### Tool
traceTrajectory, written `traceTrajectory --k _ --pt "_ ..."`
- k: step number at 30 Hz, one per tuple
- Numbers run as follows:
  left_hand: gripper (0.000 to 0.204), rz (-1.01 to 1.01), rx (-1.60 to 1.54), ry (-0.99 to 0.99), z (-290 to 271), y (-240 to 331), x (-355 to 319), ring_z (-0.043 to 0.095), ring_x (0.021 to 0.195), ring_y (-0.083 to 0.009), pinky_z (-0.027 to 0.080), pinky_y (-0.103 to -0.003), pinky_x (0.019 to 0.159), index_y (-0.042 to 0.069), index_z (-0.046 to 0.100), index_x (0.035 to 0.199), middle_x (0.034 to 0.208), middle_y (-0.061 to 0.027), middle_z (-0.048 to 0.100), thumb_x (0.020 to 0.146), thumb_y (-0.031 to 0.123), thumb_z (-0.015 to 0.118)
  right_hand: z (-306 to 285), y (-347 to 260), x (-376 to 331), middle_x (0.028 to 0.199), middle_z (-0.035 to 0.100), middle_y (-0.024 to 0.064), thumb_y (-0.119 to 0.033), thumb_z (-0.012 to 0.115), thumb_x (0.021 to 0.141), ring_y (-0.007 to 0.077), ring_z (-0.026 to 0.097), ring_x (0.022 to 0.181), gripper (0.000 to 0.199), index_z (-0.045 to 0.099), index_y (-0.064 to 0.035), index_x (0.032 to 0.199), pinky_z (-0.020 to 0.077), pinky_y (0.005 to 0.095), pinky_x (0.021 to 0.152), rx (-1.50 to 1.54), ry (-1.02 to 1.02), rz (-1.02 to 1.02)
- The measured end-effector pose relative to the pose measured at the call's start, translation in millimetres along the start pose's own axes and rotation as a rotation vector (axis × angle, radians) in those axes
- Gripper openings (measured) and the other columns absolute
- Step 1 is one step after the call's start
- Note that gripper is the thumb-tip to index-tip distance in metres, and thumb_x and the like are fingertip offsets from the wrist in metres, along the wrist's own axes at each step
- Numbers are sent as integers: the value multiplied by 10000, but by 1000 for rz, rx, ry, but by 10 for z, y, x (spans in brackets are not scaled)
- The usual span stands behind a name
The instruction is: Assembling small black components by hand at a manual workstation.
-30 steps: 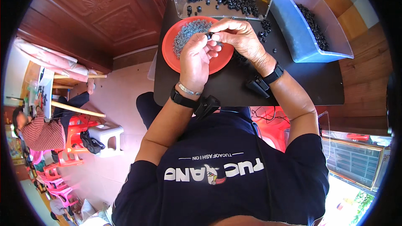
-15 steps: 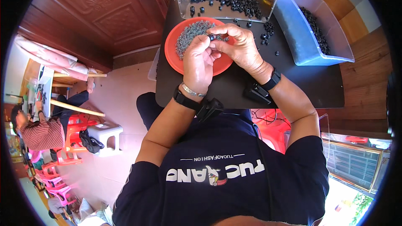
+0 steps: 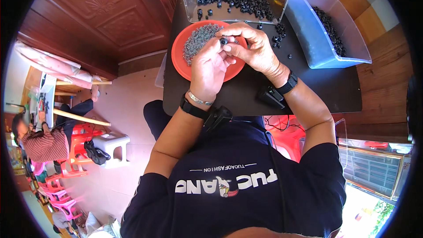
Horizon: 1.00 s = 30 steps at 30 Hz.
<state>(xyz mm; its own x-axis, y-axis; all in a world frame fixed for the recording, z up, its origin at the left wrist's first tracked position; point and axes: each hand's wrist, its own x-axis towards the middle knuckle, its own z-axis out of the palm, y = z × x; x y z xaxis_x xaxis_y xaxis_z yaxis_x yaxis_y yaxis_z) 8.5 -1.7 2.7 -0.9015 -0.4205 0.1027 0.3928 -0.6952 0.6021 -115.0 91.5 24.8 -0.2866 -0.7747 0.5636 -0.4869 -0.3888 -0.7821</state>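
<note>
Seen from the head camera, a seated person in a dark printed shirt works over a black surface, both hands raised together above an orange plate. The left hand, with a thin bracelet and a dark band at the wrist, has its fingers curled in, thumb and fingertips pinched on a small black ring-shaped part. The right hand, a black watch on its wrist, arches over from the other side, its fingers closed on the same part so that the two hands meet at it, just above the plate's far half. On the plate lies a heap of small grey metal pieces, just left of the hands. Beyond the plate stands a clear plastic tray strewn with more black rings, and a few loose ones lie on the surface near the right hand. To the right sits a tilted clear bin with dark parts along its far wall. At far left, well apart, another person in a striped shirt sits among pink plastic chairs beside a white stool.
</note>
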Motion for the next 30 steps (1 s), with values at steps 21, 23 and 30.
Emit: traceTrajectory --k 21,23,30 --pt "262 52 1 -53 -46 -37 4 541 972 -139 437 -334 845 65 546 1112 1024 -16 562 963 247 428 77 -37 9 924 626 66 -13 700 768 193 581 845 294 646 -57 1053 488 310 786 -313 49 -169" --pt "271 58 4 -22 -26 -51 10 543 976 -146 437 -336 863 56 547 1116 1036 -27 561 964 243 423 87 3 20 914 641 62 -32 715 746 220 597 843 281 642 -68 1015 498 326 773 -357 71 -216" --pt "266 60 -36 -11 15 -74 18 549 976 -151 446 -340 874 39 555 1108 1057 -45 573 965 221 424 67 7 23 905 662 51 -31 719 721 249 617 827 263 638 -78 966 507 349 764 -373 87 -273"
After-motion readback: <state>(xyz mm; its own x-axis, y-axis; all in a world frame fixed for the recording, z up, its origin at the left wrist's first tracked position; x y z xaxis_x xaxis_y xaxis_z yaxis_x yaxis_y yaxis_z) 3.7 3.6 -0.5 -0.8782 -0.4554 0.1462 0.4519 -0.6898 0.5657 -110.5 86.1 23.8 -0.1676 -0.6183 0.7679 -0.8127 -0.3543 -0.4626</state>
